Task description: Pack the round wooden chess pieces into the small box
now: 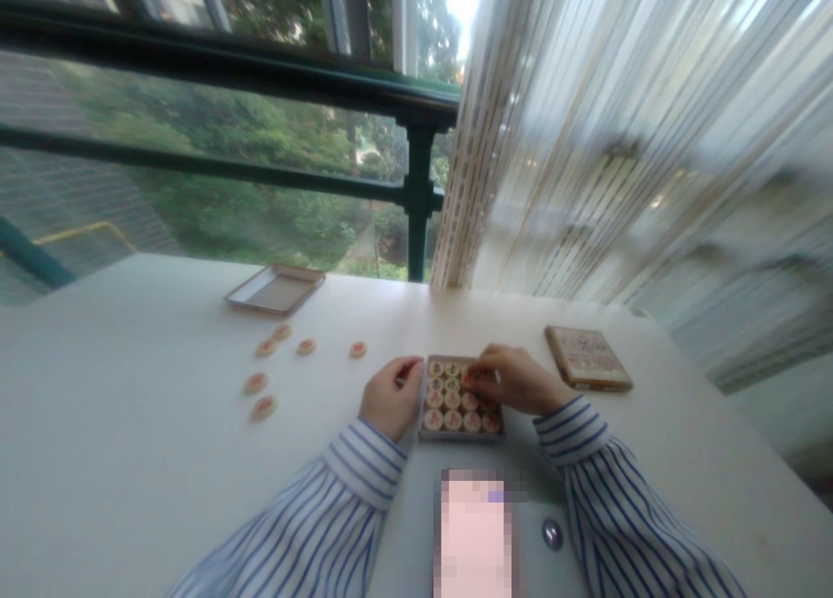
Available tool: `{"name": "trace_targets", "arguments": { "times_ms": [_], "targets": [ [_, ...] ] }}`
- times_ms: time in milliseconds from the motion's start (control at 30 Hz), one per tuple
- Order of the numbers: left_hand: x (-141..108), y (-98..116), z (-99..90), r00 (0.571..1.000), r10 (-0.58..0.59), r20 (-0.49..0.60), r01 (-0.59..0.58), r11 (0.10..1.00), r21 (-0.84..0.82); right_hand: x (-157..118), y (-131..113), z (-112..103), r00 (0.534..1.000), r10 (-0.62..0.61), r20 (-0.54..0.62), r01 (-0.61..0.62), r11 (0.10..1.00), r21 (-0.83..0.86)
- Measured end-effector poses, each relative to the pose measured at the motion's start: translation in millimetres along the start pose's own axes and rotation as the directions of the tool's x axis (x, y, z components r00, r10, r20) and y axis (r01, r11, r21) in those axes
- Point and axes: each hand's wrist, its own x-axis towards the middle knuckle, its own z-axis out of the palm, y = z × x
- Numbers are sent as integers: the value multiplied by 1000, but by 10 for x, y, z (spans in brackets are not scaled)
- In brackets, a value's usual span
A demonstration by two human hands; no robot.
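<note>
A shallow square box [455,437] lies in front of me, filled with rows of round Chinese chess pieces [453,421] with red or black characters. My left hand [392,400] is at the box's left wall, its fingers curled against the edge. From the right, my right hand [526,379] reaches over the box with its fingertips pinched on a red-marked chess piece at the upper right. That hand hides part of the box's right column. Several loose red-marked pieces [258,383] lie to the left on the white table.
A shallow tray [277,291] lies at the back left of the white table [162,424]. A closed flat box [589,358] is at the right. Near me are a phone-shaped blurred object [475,537] and a dark shiny oval [552,534]. A railing and string curtain stand behind.
</note>
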Motion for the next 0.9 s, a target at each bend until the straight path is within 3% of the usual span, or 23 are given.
{"name": "trace_targets", "arguments": {
  "times_ms": [900],
  "targets": [
    [7, -42, 12, 1000, 7, 9, -8, 1000, 24, -7, 27, -5, 1000, -11, -10, 10, 1000, -28]
  ]
}}
